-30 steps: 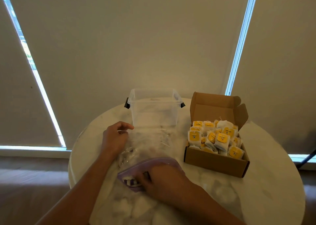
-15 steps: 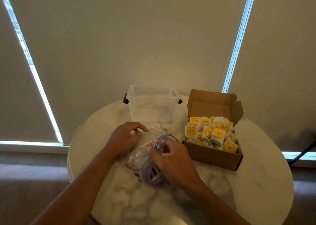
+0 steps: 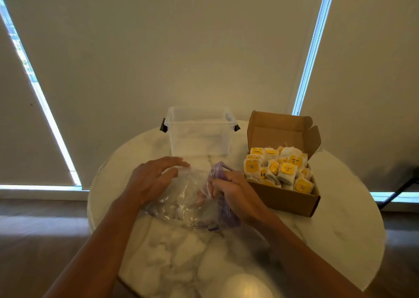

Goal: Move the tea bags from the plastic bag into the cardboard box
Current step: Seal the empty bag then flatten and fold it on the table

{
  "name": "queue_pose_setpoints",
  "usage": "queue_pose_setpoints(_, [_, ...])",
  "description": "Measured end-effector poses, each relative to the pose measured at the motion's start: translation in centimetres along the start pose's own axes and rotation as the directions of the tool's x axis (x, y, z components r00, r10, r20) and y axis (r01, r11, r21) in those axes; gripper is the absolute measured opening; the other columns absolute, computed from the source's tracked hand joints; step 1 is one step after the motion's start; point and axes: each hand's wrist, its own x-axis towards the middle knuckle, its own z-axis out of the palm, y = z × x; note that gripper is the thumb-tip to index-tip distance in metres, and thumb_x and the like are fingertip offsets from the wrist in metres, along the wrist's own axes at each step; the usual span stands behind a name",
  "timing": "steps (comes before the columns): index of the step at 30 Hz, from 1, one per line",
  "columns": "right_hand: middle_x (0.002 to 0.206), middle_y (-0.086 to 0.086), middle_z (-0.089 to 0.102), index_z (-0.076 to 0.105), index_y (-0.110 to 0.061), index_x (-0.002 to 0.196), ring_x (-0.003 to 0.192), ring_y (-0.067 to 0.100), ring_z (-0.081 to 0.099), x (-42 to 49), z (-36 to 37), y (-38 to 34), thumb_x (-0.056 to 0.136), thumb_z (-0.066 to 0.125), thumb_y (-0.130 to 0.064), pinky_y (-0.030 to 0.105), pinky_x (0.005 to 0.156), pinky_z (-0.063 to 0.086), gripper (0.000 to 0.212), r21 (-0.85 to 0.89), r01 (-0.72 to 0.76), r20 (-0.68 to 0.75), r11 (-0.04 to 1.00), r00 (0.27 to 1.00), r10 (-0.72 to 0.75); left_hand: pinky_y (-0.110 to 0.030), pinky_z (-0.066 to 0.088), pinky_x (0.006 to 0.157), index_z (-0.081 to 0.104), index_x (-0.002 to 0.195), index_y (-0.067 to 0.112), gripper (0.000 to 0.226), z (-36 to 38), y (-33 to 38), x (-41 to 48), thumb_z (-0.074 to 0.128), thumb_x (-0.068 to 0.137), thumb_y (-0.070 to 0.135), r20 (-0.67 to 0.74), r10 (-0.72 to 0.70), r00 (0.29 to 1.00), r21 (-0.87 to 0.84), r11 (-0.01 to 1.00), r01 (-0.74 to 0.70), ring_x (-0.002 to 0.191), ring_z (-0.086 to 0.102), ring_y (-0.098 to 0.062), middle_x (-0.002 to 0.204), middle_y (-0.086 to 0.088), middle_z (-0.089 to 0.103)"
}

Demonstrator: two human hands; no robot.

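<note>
A clear plastic bag [image 3: 186, 198] with a purple zip edge lies crumpled on the round marble table [image 3: 340, 229], and it looks empty. My right hand [image 3: 235, 193] is shut on the purple edge at the bag's right side. My left hand [image 3: 152, 179] rests flat on the bag's left part, fingers spread. To the right stands the open cardboard box [image 3: 285, 198], filled with several white tea bags [image 3: 278, 168] bearing yellow labels.
A clear plastic bin [image 3: 199, 132] with black side clips stands at the back of the table, behind the bag. Closed blinds hang behind the table. The table's front edge is near my forearms.
My right hand has folded the bag's purple edge over toward the box and gripped it. My left hand has slid onto the bag and flattened on it.
</note>
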Motion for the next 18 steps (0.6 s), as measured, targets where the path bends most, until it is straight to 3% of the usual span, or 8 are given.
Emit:
queue_pose_setpoints(2, [0.069,0.009,0.052,0.05,-0.008,0.062,0.071,0.019,0.055,-0.1,-0.4,0.1,0.078,0.052,-0.01,0.045,0.076,0.055,0.016,-0.022,0.03,0.059,0.999,0.998,-0.029,-0.038,0.051,0.092,0.076,0.101,0.056,0.045,-0.3,0.1,0.2,0.032,0.092,0.059,-0.124,0.023,0.992,0.065,0.998,-0.015,0.102,0.07,-0.002,0.117,0.034,0.072])
queue_pose_setpoints(4, [0.066,0.008,0.05,0.05,-0.008,0.061,0.068,0.016,0.05,-0.2,-1.1,0.0,0.072,0.05,-0.009,0.03,0.066,0.045,0.011,-0.034,0.065,0.085,0.997,0.994,-0.062,-0.039,0.051,0.086,0.078,0.099,0.048,0.047,-0.2,-0.1,0.3,0.032,0.101,0.06,-0.199,0.09,0.976,0.112,0.991,-0.068,0.096,0.064,-0.002,0.109,0.03,0.074])
queue_pose_setpoints(8, [0.069,0.007,0.058,0.058,-0.007,0.065,0.074,0.023,0.061,-0.4,-1.8,-0.5,0.077,0.054,-0.009,0.031,0.071,0.048,0.013,-0.029,0.11,0.077,0.993,0.991,-0.108,-0.039,0.052,0.09,0.079,0.105,0.049,0.068,0.9,-1.0,0.6,0.026,0.097,0.089,0.01,0.093,0.996,-0.001,0.996,-0.093,0.098,0.062,0.002,0.106,0.023,0.075])
queue_pose_setpoints(10, [0.079,0.006,0.069,0.069,-0.007,0.077,0.083,0.025,0.069,-0.5,-2.0,-0.5,0.085,0.061,-0.006,0.032,0.075,0.055,0.012,-0.066,0.152,0.009,0.986,0.988,-0.152,-0.036,0.051,0.085,0.08,0.101,0.043,0.075,1.3,-1.0,0.7,0.029,0.089,0.096,-0.016,0.112,0.994,-0.025,0.993,-0.113,0.094,0.061,0.0,0.098,0.02,0.074])
queue_pose_setpoints(14, [0.103,-0.003,0.079,0.078,-0.018,0.105,0.101,0.017,0.075,-0.6,-3.0,-0.7,0.094,0.07,-0.004,0.037,0.092,0.062,0.019,-0.088,0.191,-0.079,0.978,0.977,-0.198,-0.038,0.042,0.083,0.077,0.09,0.029,0.047,0.6,-0.4,0.9,0.051,0.097,0.068,-0.294,0.149,0.944,-0.062,0.983,-0.175,0.09,0.054,-0.007,0.085,0.015,0.066])
queue_pose_setpoints(18, [0.111,-0.008,0.079,0.077,-0.021,0.113,0.106,0.013,0.074,-0.4,-3.0,-0.8,0.095,0.076,-0.015,0.036,0.093,0.062,0.019,-0.058,0.266,-0.279,0.962,0.921,-0.272,-0.042,0.045,0.08,0.065,0.086,0.025,0.024,-0.2,0.1,0.6,0.056,0.1,0.043,-0.454,0.026,0.89,-0.178,0.977,-0.119,0.09,0.056,-0.012,0.086,0.013,0.064])
